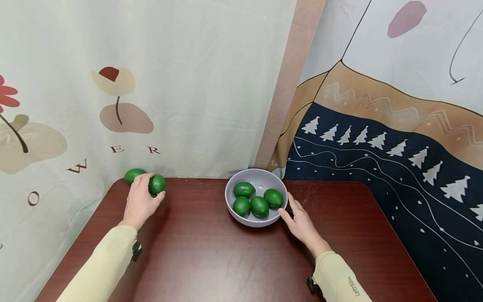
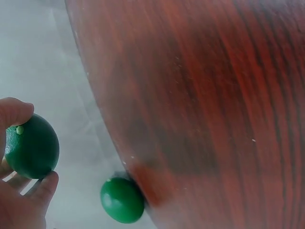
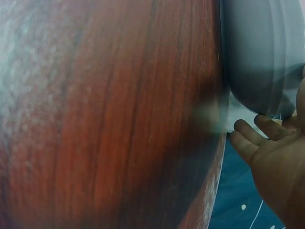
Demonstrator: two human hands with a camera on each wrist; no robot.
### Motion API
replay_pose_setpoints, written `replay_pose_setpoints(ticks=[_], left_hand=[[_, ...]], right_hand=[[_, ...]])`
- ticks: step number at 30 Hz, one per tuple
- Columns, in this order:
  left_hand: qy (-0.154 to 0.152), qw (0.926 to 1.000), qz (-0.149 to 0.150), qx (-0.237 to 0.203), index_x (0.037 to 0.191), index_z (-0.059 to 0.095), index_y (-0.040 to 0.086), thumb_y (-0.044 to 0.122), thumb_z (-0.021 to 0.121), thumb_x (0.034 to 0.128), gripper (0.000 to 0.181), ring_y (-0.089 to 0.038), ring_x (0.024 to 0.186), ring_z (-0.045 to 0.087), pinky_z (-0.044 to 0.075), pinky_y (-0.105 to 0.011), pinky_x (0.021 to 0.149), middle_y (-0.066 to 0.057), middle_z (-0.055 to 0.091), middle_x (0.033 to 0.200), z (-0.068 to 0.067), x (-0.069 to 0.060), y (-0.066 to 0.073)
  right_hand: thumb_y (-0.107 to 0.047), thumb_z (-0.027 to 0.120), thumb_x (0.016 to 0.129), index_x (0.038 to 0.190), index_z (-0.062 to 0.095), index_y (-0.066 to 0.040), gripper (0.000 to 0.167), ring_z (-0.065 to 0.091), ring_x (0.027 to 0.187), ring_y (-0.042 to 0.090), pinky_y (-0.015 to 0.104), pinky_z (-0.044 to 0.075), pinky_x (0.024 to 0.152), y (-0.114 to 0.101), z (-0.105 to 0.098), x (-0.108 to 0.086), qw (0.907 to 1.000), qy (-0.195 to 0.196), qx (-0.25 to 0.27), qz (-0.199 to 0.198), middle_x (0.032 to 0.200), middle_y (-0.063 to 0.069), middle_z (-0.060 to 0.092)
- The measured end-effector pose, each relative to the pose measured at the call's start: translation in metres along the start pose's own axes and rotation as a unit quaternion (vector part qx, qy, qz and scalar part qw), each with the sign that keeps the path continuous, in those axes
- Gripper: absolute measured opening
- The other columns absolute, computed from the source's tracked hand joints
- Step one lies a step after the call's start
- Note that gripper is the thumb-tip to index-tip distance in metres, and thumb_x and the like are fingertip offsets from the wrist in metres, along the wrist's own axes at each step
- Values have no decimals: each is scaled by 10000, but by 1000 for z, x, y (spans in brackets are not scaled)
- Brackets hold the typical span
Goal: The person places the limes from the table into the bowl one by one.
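In the head view the left hand point(image 1: 141, 202) holds a green lime-like fruit point(image 1: 157, 184) between thumb and fingers, above the table's back left. Another green fruit point(image 1: 134, 175) lies just left of that hand at the table corner. The left wrist view shows the held fruit point(image 2: 33, 148) gripped by the left hand point(image 2: 21, 191), with the other fruit point(image 2: 122, 200) by the table edge. A grey bowl point(image 1: 256, 223) stands at the back middle with several green fruits in it. The right hand point(image 1: 302, 222) touches its right side, fingers fairly straight; the right wrist view shows this hand point(image 3: 276, 162) against the bowl point(image 3: 257, 52).
The dark red wooden table point(image 1: 196, 260) ends at its back edge against a pale printed curtain point(image 1: 207, 84). On the right hangs a cloth with mountains and white trees point(image 1: 377, 167).
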State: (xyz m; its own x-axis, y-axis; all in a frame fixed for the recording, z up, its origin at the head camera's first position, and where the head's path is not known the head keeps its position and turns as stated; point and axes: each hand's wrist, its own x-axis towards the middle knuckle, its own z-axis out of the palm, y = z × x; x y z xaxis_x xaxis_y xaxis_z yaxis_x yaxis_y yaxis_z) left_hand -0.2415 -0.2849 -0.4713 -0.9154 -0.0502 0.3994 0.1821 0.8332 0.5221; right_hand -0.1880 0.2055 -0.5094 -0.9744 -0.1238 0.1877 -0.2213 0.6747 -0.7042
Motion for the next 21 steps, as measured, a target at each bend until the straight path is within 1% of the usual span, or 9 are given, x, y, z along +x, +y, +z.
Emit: replay_pose_setpoints(ticks=[8,14,21], left_hand=[[25,9998,186,-109,1394,502,-21,106,777,870,605,-454,1265,462,444,-680,932,-265,456,1421,1,3,12],[77,9992,351,-186,1385,513,-12,98,782,858,602,-440,1287,456,435,-664,966,-250,472,1412,2,4,24],[51,9983,503,-287,1372,524,-12,86,787,857,587,-423,1248,470,445,-637,953,-235,482,1392,4,7,39]], right_hand=[[-263,618,1047,1608,284,15,709,438,1422,441,607,354,1157,0,0,0,10000,28,-67,-47,1536,281,440],[-287,618,1047,1615,281,-2,719,443,1419,433,607,359,1155,1,0,0,10000,14,-94,-14,1535,265,445],[-305,611,1051,1617,280,-9,720,437,1425,431,611,357,1155,1,0,0,9999,-31,-126,46,1544,257,437]])
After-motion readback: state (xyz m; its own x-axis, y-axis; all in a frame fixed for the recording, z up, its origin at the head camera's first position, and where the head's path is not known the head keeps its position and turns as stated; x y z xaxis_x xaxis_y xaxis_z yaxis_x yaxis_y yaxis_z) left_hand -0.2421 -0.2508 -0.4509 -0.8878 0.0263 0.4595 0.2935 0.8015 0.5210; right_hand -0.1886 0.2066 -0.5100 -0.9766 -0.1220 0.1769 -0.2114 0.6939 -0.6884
